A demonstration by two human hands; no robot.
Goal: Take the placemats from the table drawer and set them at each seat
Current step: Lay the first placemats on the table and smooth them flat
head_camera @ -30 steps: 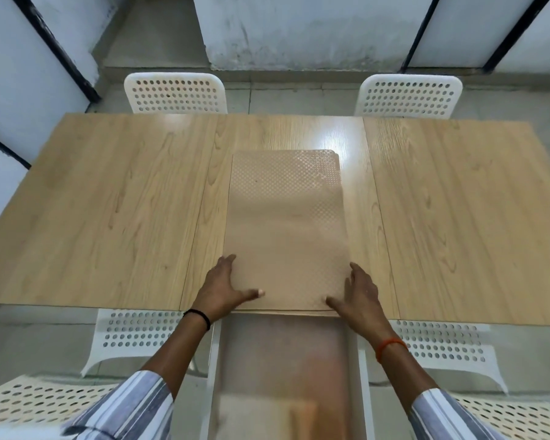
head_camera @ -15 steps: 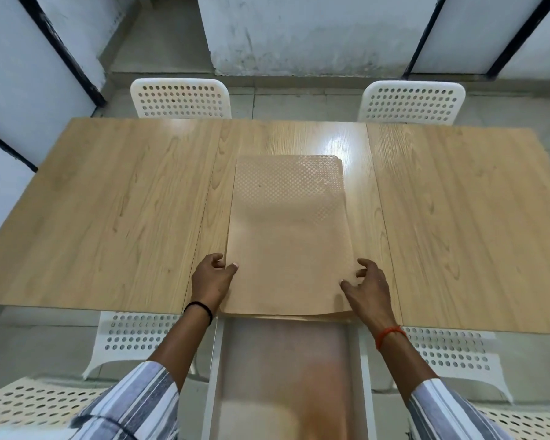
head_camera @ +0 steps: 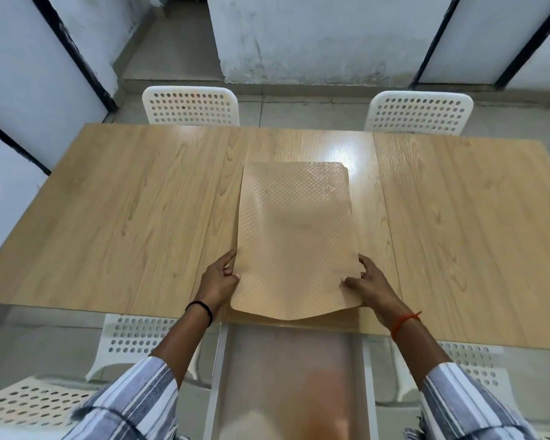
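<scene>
Tan dimpled placemat (head_camera: 294, 236) lifted off stack, left hand (head_camera: 218, 282), right hand (head_camera: 367, 284) pinching its edges

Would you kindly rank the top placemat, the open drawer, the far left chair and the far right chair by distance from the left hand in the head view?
1. Top placemat: in the left hand, at its left edge.
2. Drawer: open, just below and right.
3. Far left chair: across the table.
4. Far right chair: across and to the right.
</scene>
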